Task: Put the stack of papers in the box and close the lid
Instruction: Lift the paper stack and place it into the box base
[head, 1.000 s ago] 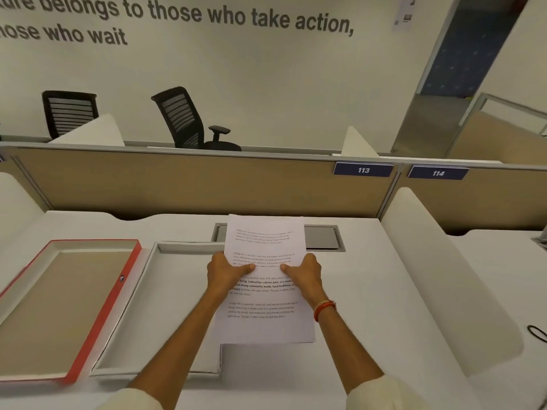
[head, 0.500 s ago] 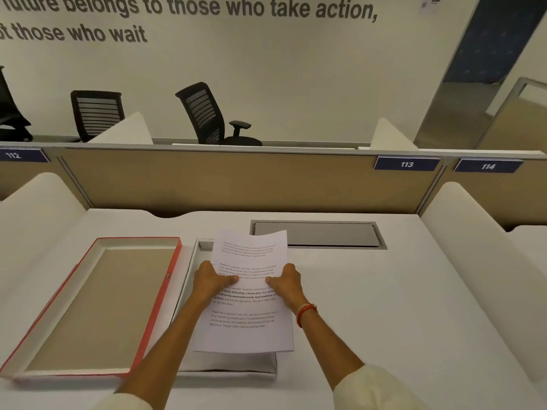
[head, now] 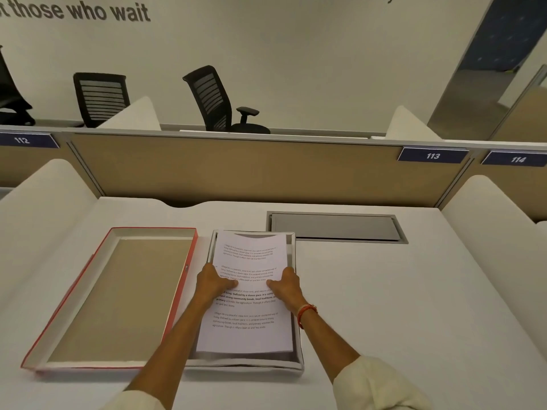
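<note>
A stack of white printed papers (head: 250, 335) hangs just over the shallow white box (head: 298, 363), lined up with its opening and covering most of it. My left hand (head: 213, 284) grips the stack's left edge with the thumb on top. On the right edge my right hand (head: 286, 287) does the same; a red thread band circles that wrist. The red-edged lid (head: 189, 263) lies upside down on the desk to the left of the box, its tan inside facing up.
A grey cable hatch (head: 336, 227) is set into the white desk (head: 399, 306) behind and right of the box. White curved dividers (head: 488, 232) flank the desk, and a tan partition (head: 236, 173) closes the back. Black chairs stand beyond.
Both hands have carried the papers leftward from the middle of the desk to directly over the box and lower toward it. The lid has not moved.
</note>
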Motion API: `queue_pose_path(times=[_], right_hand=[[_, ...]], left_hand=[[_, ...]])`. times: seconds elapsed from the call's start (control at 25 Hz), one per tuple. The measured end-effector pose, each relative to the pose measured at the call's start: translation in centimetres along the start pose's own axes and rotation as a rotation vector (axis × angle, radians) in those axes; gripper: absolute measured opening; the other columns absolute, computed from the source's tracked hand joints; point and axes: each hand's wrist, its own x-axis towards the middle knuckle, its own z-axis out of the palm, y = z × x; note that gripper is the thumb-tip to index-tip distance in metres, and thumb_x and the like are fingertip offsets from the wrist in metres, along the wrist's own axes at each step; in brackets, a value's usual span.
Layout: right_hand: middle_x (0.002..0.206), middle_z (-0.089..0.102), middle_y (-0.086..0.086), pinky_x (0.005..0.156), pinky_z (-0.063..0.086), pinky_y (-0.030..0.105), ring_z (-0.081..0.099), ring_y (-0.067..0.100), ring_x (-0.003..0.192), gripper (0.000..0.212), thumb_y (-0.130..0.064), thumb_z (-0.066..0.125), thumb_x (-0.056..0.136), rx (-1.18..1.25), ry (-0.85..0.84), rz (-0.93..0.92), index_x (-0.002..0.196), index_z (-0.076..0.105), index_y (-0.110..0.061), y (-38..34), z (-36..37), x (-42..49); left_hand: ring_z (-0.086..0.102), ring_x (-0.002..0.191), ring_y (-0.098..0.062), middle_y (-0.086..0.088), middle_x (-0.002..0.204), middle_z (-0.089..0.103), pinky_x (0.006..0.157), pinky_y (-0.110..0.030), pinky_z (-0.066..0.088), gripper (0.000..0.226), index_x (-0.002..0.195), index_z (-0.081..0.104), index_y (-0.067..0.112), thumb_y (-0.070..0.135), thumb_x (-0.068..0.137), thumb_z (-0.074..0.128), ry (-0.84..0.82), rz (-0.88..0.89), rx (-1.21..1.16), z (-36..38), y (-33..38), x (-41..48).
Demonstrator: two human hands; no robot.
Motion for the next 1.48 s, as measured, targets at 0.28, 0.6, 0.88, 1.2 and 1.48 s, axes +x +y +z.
queue_pose_path(times=[0.28, 0.6, 0.88, 1.2, 1.48], right_hand=[[0.123, 0.061, 0.017, 0.078, 0.052, 0.023, 0.064, 0.028, 0.108, 0.033, -0.011, 0.062, 0.091, -0.030, -0.008, 0.022, 0.119, 0.049, 0.000, 0.3, 1.1, 0.9], [0.124, 0.059, 0.017, 0.075, 0.051, 0.021, 0.062, 0.028, 0.110, 0.037, -0.012, 0.062, 0.092, -0.063, -0.013, 0.054, 0.124, 0.046, 0.001, 0.7, 1.4, 1.8], [0.128, 0.056, 0.018, 0.088, 0.053, 0.028, 0.061, 0.029, 0.114, 0.042, -0.011, 0.061, 0.092, -0.093, -0.014, 0.078, 0.127, 0.041, 0.001, 1.2, 1.8, 2.2], [0.128, 0.055, 0.017, 0.086, 0.052, 0.026, 0.061, 0.028, 0.114, 0.042, -0.012, 0.059, 0.094, -0.088, -0.017, 0.097, 0.128, 0.037, -0.001, 1.6, 1.7, 2.4], [0.127, 0.056, 0.018, 0.086, 0.053, 0.027, 0.061, 0.028, 0.112, 0.042, -0.007, 0.061, 0.091, -0.083, 0.021, 0.104, 0.127, 0.039, 0.000, 2.0, 2.2, 2.2]], left_hand=[[0.070, 0.101, -0.037, -0.020, 0.119, 0.069, 0.082, -0.043, 0.059, 0.052, 0.115, 0.062, 0.002, 0.009, 0.069, 0.086, -0.022, -0.021, 0.023, -0.2, -0.8, 1.3], [0.070, 0.099, -0.036, -0.020, 0.119, 0.069, 0.079, -0.039, 0.059, 0.049, 0.113, 0.062, 0.003, 0.011, 0.071, 0.085, -0.050, -0.031, 0.041, 0.5, -1.6, 2.3], [0.070, 0.100, -0.035, -0.019, 0.121, 0.068, 0.074, -0.035, 0.057, 0.049, 0.113, 0.060, 0.004, 0.011, 0.072, 0.084, -0.053, -0.058, 0.030, 1.1, -2.3, 2.6], [0.070, 0.098, -0.034, -0.018, 0.120, 0.069, 0.065, -0.027, 0.054, 0.047, 0.113, 0.060, 0.006, 0.014, 0.073, 0.083, -0.068, -0.063, 0.018, 1.4, -2.8, 3.1], [0.069, 0.102, -0.038, -0.019, 0.121, 0.068, 0.081, -0.041, 0.057, 0.051, 0.114, 0.060, 0.005, 0.017, 0.072, 0.085, 0.000, -0.026, 0.005, 1.8, -3.6, 3.0]])
